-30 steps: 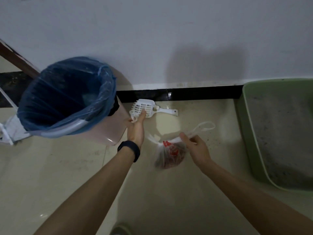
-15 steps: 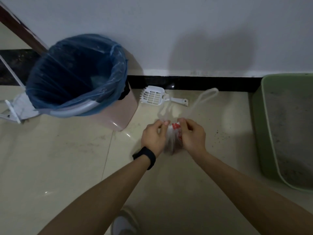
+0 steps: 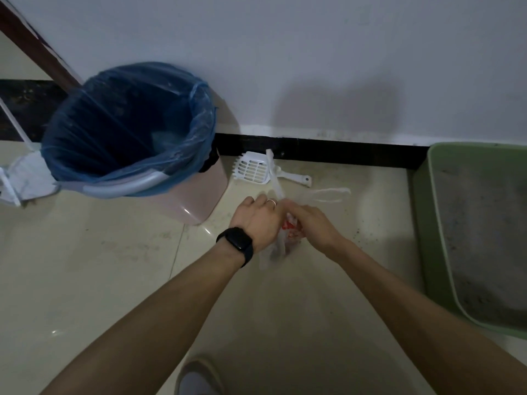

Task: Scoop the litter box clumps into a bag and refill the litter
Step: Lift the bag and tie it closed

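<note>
Left hand (image 3: 258, 220), right hand (image 3: 313, 225) gripping bag (image 3: 271, 252), tile floor (image 3: 114, 280), white wall (image 3: 313, 52)

Scoop (image 3: 252, 170) between bin (image 3: 199, 192) and bag (image 3: 281, 243)

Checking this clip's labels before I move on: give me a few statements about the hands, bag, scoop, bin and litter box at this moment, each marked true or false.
1. The left hand and the right hand both hold the plastic bag. True.
2. The right hand holds the scoop. False: the white scoop lies on the floor by the wall, in neither hand.
3. The pink bin has a blue liner. True.
4. The litter box stands left of the bin. False: the green litter box is at the right edge, and the bin is on the left.
5. A dark watch sits on the left wrist. True.
</note>
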Available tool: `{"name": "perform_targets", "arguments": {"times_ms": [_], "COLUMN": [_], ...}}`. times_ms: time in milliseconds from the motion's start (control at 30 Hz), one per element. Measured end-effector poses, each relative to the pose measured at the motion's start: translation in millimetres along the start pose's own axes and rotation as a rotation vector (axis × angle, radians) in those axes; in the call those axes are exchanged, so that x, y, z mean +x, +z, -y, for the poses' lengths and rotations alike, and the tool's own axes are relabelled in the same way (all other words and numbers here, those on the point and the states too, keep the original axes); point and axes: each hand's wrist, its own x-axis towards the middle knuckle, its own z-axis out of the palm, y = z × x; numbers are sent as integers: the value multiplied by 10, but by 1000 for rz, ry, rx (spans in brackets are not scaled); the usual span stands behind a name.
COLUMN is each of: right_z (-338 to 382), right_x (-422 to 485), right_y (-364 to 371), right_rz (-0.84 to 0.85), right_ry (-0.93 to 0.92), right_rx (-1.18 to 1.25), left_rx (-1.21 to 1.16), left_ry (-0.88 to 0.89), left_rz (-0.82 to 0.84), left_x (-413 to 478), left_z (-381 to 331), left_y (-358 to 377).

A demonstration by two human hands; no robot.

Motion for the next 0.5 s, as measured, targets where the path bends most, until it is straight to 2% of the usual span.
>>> {"name": "perform_targets", "arguments": {"times_ms": [67,133,200,233,300,333,433,500], "right_z": [-41,-58,-37,-15,3,1,-38,-93], "right_x": [-13,20,60,67,79,78,44,31], "right_y": [19,37,36,22,-36,-73,-154,-185], "right_rz": [-85,-208,-256,-249,-177,-115,104,192], "right_ry": [63,147,279,334,388,388,358,344], "right_rx": [-7,87,321,458,680,736,757,759], "left_rx": [24,-53,-303,-504,-965,-1104,-1301,-1399], "left_ry": [70,99,18,-88,-312,-372,-463,-501], "left_rz": [-22,-24,7,54,136,157,255,366], "left_x": [2,15,26,32,34,41,80,112], "left_z": [-3,-20,-16,-2,42,68,182,242], "left_y": [-14,-26,-36,-49,-69,-66,-58,-80]}}
